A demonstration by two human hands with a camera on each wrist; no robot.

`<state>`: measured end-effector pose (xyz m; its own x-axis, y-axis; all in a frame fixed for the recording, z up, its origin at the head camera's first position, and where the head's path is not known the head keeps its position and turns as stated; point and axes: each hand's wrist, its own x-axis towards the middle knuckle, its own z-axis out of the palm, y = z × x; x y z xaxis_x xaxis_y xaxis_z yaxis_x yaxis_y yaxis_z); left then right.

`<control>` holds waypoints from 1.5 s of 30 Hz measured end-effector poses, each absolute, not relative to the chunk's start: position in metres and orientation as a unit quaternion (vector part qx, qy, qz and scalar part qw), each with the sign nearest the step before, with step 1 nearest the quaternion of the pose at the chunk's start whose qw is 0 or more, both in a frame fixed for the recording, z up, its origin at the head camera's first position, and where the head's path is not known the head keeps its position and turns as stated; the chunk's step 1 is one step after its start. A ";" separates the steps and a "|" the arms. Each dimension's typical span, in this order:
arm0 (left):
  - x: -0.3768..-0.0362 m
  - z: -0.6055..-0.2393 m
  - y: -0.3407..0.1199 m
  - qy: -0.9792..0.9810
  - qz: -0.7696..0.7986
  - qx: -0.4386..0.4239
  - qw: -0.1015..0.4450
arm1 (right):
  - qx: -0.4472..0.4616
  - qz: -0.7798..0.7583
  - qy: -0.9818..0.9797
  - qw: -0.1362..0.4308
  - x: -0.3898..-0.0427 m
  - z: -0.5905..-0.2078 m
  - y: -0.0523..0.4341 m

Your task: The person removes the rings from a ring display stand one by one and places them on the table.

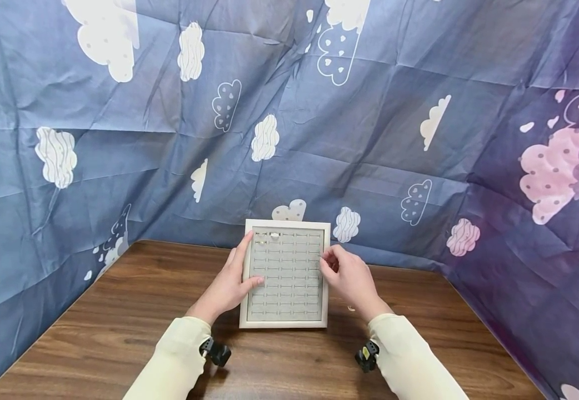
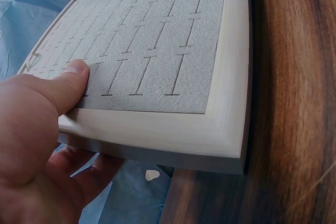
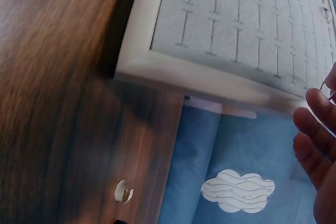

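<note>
A: Nearest the camera, two cream sleeves, each with a small black wrist mount; the arms run off the bottom edge, so nothing above the forearms shows.

B: And the left hand (image 1: pixel 229 283)?

A: It grips the left side of the ring tray (image 1: pixel 285 322), thumb pressed flat on the grey padding, fingers curled beneath the frame. The wrist view shows the thumb on top; the fingers under it are mostly hidden.

B: The right hand (image 1: pixel 350 276)?

A: Fingers bent at the tray's right edge. From the right wrist view, a thin wire loop shows at the fingertips (image 3: pixel 315 106), cut off by the frame edge. Whether it's pinched or just touching, can't tell.

B: Where's the tray sitting?

A: At the far edge of the wooden table (image 1: pixel 119 328), middle of it, tilted, its underside lifted off the wood. Pale square frame, suede-like grey insert slit in rows.

B: Anything in the slots?

A: Two small rings (image 1: pixel 267 236) at the far-left corner, too tiny to make out. Behind it, creased blue cloud-print cloth (image 1: pixel 369 122).
</note>
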<state>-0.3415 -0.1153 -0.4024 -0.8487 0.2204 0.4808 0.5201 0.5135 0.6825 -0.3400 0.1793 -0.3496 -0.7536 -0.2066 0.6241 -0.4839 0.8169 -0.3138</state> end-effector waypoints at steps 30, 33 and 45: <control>-0.340 -0.401 -0.115 -0.852 -0.442 -0.221 0.173 | 0.162 0.155 -0.962 0.154 -0.329 -0.385 0.250; -0.340 -0.401 -0.116 -0.853 -0.441 -0.220 0.170 | 0.165 0.143 -0.966 0.139 -0.328 -0.390 0.253; -0.340 -0.401 -0.116 -0.853 -0.447 -0.216 0.162 | 0.166 0.119 -0.973 0.106 -0.326 -0.407 0.263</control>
<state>-0.3400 -0.1155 -0.4010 -0.8541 0.2235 0.4696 0.5133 0.5071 0.6923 -0.3257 0.2630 -0.4070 -0.9224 -0.2971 0.2466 -0.3479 0.9166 -0.1971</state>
